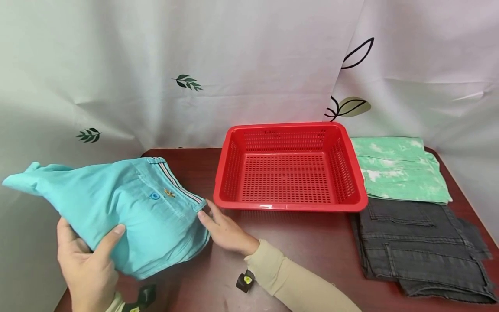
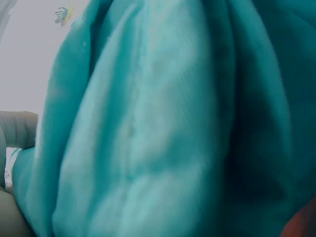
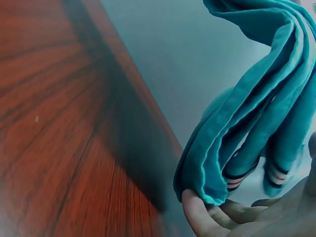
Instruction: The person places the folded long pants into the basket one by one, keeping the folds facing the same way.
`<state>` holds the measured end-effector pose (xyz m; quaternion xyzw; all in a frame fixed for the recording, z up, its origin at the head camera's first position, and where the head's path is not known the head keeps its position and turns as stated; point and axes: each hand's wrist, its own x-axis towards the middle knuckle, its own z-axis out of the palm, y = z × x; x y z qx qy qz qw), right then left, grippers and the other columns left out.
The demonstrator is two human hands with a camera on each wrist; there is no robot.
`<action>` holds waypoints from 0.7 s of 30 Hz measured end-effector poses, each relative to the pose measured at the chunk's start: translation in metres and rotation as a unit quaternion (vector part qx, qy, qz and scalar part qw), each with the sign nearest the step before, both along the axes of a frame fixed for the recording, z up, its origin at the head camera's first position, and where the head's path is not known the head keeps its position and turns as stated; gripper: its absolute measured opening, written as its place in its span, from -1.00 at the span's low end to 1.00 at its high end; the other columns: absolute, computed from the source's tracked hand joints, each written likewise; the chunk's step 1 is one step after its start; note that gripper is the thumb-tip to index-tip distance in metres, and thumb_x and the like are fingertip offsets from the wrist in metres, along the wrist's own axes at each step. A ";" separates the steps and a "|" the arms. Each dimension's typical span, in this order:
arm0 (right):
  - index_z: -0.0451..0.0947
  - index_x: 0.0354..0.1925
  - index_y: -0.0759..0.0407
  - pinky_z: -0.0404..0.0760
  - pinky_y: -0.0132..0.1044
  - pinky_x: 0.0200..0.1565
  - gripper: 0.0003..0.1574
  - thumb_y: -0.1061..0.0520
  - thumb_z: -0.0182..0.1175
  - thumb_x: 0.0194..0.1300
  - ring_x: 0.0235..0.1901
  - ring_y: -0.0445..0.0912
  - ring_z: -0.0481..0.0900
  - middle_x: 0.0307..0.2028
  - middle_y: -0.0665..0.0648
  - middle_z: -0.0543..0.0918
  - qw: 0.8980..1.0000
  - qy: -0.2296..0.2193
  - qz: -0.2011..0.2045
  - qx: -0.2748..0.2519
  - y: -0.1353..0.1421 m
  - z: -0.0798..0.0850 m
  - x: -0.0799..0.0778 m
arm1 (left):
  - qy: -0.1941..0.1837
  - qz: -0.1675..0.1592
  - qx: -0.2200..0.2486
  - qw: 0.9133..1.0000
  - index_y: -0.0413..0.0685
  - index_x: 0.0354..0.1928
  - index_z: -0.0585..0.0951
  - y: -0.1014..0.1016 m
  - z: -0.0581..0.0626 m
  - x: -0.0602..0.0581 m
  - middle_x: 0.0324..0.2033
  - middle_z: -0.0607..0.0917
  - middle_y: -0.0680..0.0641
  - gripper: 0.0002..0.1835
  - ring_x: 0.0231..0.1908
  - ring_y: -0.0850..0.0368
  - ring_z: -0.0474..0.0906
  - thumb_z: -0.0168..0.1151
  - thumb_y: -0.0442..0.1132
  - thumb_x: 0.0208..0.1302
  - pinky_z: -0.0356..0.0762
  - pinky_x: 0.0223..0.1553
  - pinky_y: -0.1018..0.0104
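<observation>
Folded turquoise pants [image 1: 128, 208] are held up at the left side of the table, with a striped waistband edge, a blue button and a small embroidered mark. My left hand [image 1: 87, 264] grips them from below, thumb on the near face and the other fingers mostly hidden behind the cloth. At the waistband corner, my right hand [image 1: 230, 232] pinches the fabric. Turquoise folds [image 2: 148, 118] fill most of the left wrist view. In the right wrist view, several layers of the pants [image 3: 247, 123] hang above the fingers [image 3: 197, 215].
A red perforated basket [image 1: 290, 207] stands mid-table at the back, nothing inside it. Right of it lie folded green-and-white tie-dye cloth [image 1: 397, 169] and folded black jeans [image 1: 421, 251]. White curtain [image 1: 241, 65] closes off the back of the dark red table [image 1: 288, 251].
</observation>
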<state>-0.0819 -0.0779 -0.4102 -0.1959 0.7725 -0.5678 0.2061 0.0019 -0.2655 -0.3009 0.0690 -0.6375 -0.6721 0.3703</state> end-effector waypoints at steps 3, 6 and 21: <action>0.00 0.42 0.12 0.17 -0.10 0.27 -0.12 -0.36 -0.30 0.37 0.30 -0.07 0.17 0.34 0.10 0.22 0.999 -0.048 -0.017 -0.014 -0.001 0.002 0.001 | 0.020 0.001 0.027 0.999 -0.24 0.20 0.37 0.001 0.004 0.003 0.03 0.42 -0.41 -0.26 0.05 -0.20 0.42 0.20 -0.76 -0.12 0.55 -0.15 0.32; 0.01 0.41 0.21 0.26 -0.06 0.22 -0.09 -0.36 -0.26 0.36 0.33 -0.02 0.11 0.38 0.13 0.12 0.990 -0.116 -0.021 -0.081 -0.002 0.003 0.000 | 0.052 -0.005 0.051 0.997 -0.31 0.17 0.38 0.001 0.007 0.004 0.00 0.43 -0.42 -0.26 0.01 -0.21 0.44 0.18 -0.81 -0.17 0.57 -0.18 0.29; -0.03 0.43 0.06 0.00 0.14 0.28 -0.07 -0.42 -0.24 0.31 0.35 0.11 0.03 0.37 0.12 0.10 0.928 -0.253 0.026 -0.273 0.000 0.012 0.003 | 0.157 -0.037 0.048 0.986 -0.45 0.16 0.35 0.000 0.027 0.010 0.00 0.38 -0.53 -0.28 0.03 -0.27 0.39 0.07 -0.86 -0.20 0.49 -0.03 0.19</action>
